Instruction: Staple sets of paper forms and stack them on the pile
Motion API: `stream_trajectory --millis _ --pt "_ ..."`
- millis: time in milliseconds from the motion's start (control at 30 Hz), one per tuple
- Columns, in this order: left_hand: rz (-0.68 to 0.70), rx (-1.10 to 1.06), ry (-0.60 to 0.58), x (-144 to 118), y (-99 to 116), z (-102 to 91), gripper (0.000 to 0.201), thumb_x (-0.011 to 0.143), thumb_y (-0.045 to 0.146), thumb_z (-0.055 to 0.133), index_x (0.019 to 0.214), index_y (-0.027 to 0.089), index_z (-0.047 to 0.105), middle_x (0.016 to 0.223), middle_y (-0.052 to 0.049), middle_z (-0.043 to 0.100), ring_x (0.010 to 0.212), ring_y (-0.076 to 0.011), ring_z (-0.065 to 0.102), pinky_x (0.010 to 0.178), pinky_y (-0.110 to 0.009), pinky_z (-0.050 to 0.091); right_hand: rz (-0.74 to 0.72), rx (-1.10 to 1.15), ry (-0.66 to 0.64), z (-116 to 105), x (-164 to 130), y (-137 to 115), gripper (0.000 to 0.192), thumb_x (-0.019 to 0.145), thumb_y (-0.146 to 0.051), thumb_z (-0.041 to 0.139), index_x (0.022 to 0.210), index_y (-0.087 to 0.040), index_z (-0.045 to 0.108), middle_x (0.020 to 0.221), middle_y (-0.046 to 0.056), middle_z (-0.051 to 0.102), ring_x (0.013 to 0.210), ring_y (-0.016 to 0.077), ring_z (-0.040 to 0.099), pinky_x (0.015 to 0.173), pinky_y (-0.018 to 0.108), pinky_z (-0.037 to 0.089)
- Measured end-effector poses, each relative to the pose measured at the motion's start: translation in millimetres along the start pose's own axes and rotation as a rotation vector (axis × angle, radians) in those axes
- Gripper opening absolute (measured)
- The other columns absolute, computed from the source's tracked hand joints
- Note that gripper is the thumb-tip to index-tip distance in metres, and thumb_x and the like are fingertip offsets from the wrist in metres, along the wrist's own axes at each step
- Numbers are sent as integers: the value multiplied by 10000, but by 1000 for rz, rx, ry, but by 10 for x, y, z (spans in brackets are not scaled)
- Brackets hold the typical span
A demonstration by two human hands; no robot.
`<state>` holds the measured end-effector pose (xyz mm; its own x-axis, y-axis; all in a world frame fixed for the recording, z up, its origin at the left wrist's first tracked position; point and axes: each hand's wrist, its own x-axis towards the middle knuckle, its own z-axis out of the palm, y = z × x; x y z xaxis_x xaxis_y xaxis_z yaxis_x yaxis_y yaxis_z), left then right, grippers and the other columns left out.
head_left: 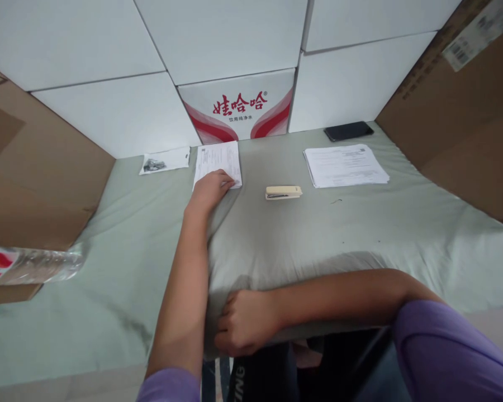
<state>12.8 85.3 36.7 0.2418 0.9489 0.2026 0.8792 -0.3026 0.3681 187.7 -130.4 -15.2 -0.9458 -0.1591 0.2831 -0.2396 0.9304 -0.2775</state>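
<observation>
My left hand (212, 188) reaches forward onto a small stack of printed papers (218, 159), thumb and fingers pinched together at its near right corner. The lower part of this stack is covered by the hand. A cream stapler (283, 192) lies on its side to the right of it, apart from both hands. Close to my body, my right hand (245, 322) rests curled in a loose fist at the front edge of the green cloth (318, 234), and I see nothing in it. Another stack of printed papers (346, 166) lies farther right, untouched.
A dark phone (349, 131) lies behind the right stack, and a white packet (165, 161) left of the left one. White boxes (235, 33) wall off the back. Brown cartons stand at the left (37, 167) and right (465, 123). A wrapped plastic bottle (46, 265) lies at the left.
</observation>
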Motion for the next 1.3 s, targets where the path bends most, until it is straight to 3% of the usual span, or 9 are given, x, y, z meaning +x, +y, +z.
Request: stream_trajectory --millis 133,300,400,500,733,1000,1300 --pt "-22 51 72 -5 25 41 203 930 287 580 888 206 762 1031 -112 747 919 -276 644 693 -347 418 -18 -38 14 -9 -9 12 350 991 -325 359 808 -253 649 805 -25 755 646 164 668 536 337 402" --pt "-85 -52 124 -10 -15 102 131 863 333 677 814 218 713 882 -91 720 795 -241 599 704 -346 420 -37 -60 44 -6 -17 31 410 998 -330 305 775 -283 646 805 -42 758 646 165 673 552 331 429" --pt "-125 -164 126 -9 -62 117 200 850 407 697 778 221 673 740 -50 656 694 -210 549 671 -337 396 -36 -46 37 -2 -14 34 390 996 -342 322 797 -282 653 810 -37 759 644 172 679 553 335 437" --pt "-132 -212 127 -10 -80 121 288 924 437 600 735 221 619 693 -33 608 665 -196 526 658 -330 371 -30 -35 27 -2 -11 35 399 1000 -356 312 804 -279 651 793 -33 752 644 164 682 545 329 432" --pt "-96 -99 185 -61 -24 75 138 954 325 575 1068 269 630 868 -47 676 746 -211 576 686 -327 364 -32 -10 42 -6 -14 48 392 1000 -352 315 808 -263 645 800 -24 753 642 173 681 542 339 426" --pt "79 -35 117 -74 -18 24 229 984 245 486 1013 239 714 1067 -77 732 1020 -249 639 859 -350 443 -31 8 61 2 -15 58 348 998 -365 378 803 -248 641 749 -19 740 628 182 680 515 339 381" --pt "70 -41 121 -103 -41 28 209 949 217 535 1065 233 708 1095 -60 727 1046 -226 636 913 -342 469 -28 -23 159 38 -13 56 257 956 -356 508 764 -232 627 674 -42 708 564 159 647 501 343 381"
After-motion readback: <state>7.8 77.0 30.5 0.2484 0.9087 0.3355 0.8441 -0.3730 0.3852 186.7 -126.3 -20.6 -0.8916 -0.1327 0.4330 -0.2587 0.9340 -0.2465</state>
